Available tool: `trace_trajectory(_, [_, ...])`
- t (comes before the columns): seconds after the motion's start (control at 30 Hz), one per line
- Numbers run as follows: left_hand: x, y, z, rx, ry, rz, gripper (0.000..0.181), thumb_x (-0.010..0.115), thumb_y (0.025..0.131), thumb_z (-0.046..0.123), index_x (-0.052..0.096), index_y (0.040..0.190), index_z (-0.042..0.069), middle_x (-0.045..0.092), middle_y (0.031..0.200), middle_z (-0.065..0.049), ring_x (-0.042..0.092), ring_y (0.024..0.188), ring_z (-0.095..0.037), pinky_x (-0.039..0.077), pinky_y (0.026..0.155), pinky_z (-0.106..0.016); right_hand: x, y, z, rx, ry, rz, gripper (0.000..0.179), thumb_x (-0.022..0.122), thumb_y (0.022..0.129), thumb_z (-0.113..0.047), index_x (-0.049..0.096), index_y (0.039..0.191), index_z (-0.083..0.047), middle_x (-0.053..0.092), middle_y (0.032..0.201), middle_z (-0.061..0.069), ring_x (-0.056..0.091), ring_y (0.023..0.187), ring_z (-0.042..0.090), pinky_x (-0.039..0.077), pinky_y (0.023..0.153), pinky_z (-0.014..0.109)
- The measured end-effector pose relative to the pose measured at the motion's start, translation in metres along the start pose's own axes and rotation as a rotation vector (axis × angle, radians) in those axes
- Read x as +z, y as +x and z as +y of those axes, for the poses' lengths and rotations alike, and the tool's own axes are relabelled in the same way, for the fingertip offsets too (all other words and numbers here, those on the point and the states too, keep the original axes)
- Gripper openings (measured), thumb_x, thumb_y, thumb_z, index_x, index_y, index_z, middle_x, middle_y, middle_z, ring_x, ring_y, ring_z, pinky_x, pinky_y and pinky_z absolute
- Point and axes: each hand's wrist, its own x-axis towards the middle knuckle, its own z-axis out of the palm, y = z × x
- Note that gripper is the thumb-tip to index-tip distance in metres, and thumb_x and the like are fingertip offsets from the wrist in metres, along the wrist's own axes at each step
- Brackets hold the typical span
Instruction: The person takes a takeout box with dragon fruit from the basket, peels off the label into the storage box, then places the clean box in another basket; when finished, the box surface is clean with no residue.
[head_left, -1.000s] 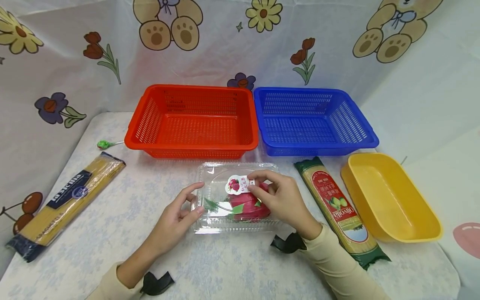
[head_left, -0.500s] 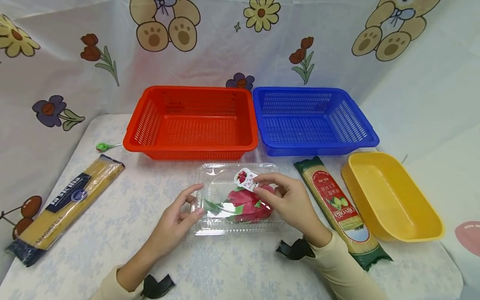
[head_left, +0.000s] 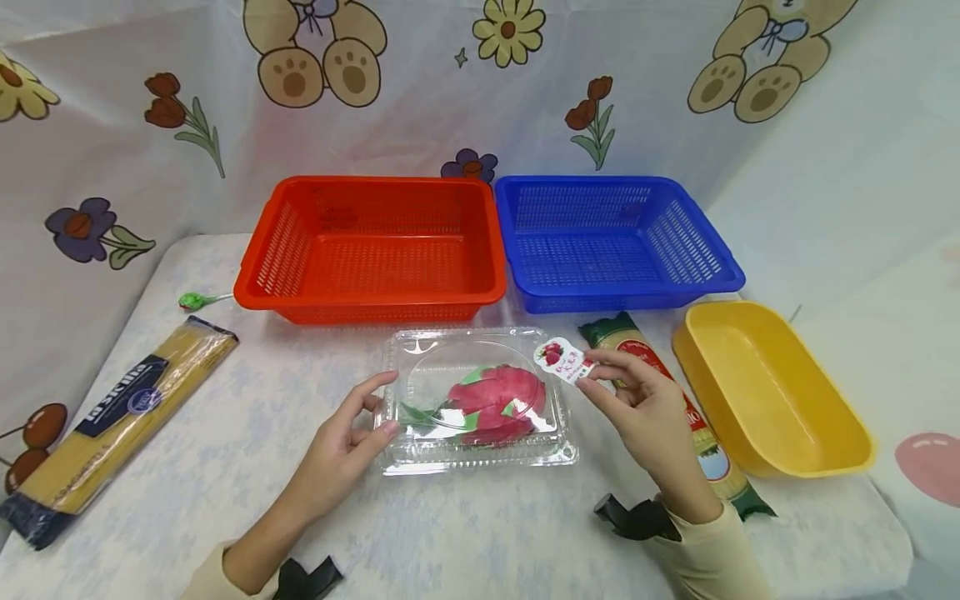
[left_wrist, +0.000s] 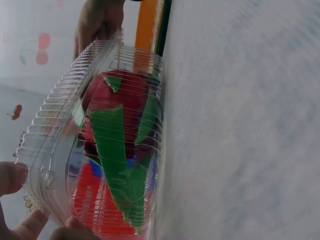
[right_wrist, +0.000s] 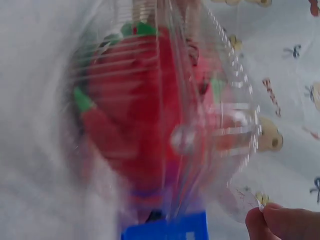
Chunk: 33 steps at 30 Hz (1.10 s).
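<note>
A clear plastic clamshell box point(head_left: 480, 467) lies closed on the table with a pink and green dragon fruit point(head_left: 498, 400) inside. My left hand point(head_left: 337, 446) holds the box's left side, thumb and forefinger on its edge; in the left wrist view fingertips point(left_wrist: 12, 177) show against the ribbed lid. Right of the lid, my right hand point(head_left: 652, 408) pinches a small white label point(head_left: 562, 358) with a red fruit picture between thumb and fingers. That label point(right_wrist: 242, 202) looks thin and partly see-through in the blurred right wrist view.
A red basket point(head_left: 367, 315) and a blue basket point(head_left: 630, 300) stand behind the box. A yellow tub point(head_left: 780, 400) is at right, beside a spaghetti pack point(head_left: 716, 467) partly under my right arm. Another spaghetti pack point(head_left: 127, 417) and a green lollipop point(head_left: 193, 301) lie left.
My right hand has carried the label from over the lid to the right, off the dragon fruit and towards the right spaghetti pack. My left hand stays at the box's left side.
</note>
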Motion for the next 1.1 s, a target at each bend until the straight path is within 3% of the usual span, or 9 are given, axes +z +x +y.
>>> trace_trajectory(0.27, [-0.002, -0.001, 0.001, 0.012, 0.008, 0.016, 0.057, 0.062, 0.102, 0.011, 0.041, 0.154, 0.022, 0.046, 0.11, -0.014, 0.031, 0.045, 0.001, 0.031, 0.039, -0.026, -0.038, -0.018, 0.019, 0.148, 0.023, 0.21, 0.04, 0.081, 0.087, -0.003, 0.07, 0.125, -0.004, 0.074, 0.09, -0.002, 0.044, 0.047, 0.012, 0.035, 0.042, 0.021])
trace_trajectory(0.4, [-0.001, -0.002, 0.001, 0.005, 0.004, 0.015, 0.057, 0.062, 0.102, 0.01, 0.042, 0.154, 0.023, 0.046, 0.11, -0.014, 0.032, 0.045, 0.001, 0.031, 0.04, -0.026, -0.068, -0.021, 0.027, 0.212, -0.06, 0.294, 0.042, 0.08, 0.089, -0.008, 0.069, 0.129, -0.006, 0.074, 0.091, -0.006, 0.052, 0.048, 0.013, 0.042, 0.046, 0.016])
trace_trajectory(0.5, [0.0, -0.002, 0.002, -0.001, 0.003, 0.002, 0.057, 0.062, 0.102, 0.01, 0.042, 0.154, 0.022, 0.046, 0.11, -0.014, 0.032, 0.046, 0.001, 0.032, 0.041, -0.025, -0.092, -0.023, 0.036, 0.277, -0.18, 0.357, 0.042, 0.08, 0.09, -0.015, 0.069, 0.131, -0.012, 0.072, 0.089, -0.016, 0.049, 0.044, 0.013, 0.043, 0.047, 0.015])
trace_trajectory(0.57, [0.001, -0.001, 0.002, -0.004, 0.008, -0.001, 0.056, 0.062, 0.102, 0.01, 0.042, 0.154, 0.021, 0.046, 0.11, -0.015, 0.032, 0.046, 0.001, 0.031, 0.04, -0.025, -0.107, -0.023, 0.042, 0.331, -0.197, 0.384, 0.043, 0.08, 0.091, -0.018, 0.069, 0.132, -0.014, 0.071, 0.088, -0.019, 0.047, 0.042, 0.014, 0.043, 0.046, 0.015])
trace_trajectory(0.7, [0.002, -0.002, 0.003, -0.015, 0.01, 0.007, 0.056, 0.062, 0.102, 0.012, 0.042, 0.153, 0.021, 0.046, 0.11, -0.014, 0.031, 0.046, 0.001, 0.03, 0.04, -0.025, -0.134, -0.018, 0.055, 0.41, -0.212, 0.403, 0.044, 0.081, 0.09, -0.022, 0.069, 0.132, -0.017, 0.068, 0.086, -0.023, 0.052, 0.047, 0.01, 0.043, 0.046, 0.015])
trace_trajectory(0.87, [0.001, -0.001, 0.002, -0.017, 0.012, 0.005, 0.056, 0.062, 0.102, 0.012, 0.042, 0.153, 0.024, 0.046, 0.109, -0.014, 0.03, 0.046, 0.001, 0.029, 0.04, -0.025, -0.16, -0.013, 0.068, 0.496, -0.272, 0.361, 0.046, 0.08, 0.091, -0.03, 0.068, 0.135, -0.021, 0.064, 0.081, -0.032, 0.061, 0.057, 0.002, 0.049, 0.054, 0.012])
trace_trajectory(1.1, [0.0, 0.0, 0.002, -0.006, 0.004, 0.0, 0.057, 0.062, 0.102, 0.01, 0.042, 0.153, 0.024, 0.046, 0.11, -0.014, 0.031, 0.046, 0.001, 0.03, 0.04, -0.025, -0.174, -0.008, 0.085, 0.54, -0.357, 0.31, 0.046, 0.077, 0.092, -0.034, 0.067, 0.134, -0.017, 0.058, 0.073, -0.039, 0.057, 0.065, -0.013, 0.047, 0.057, 0.009])
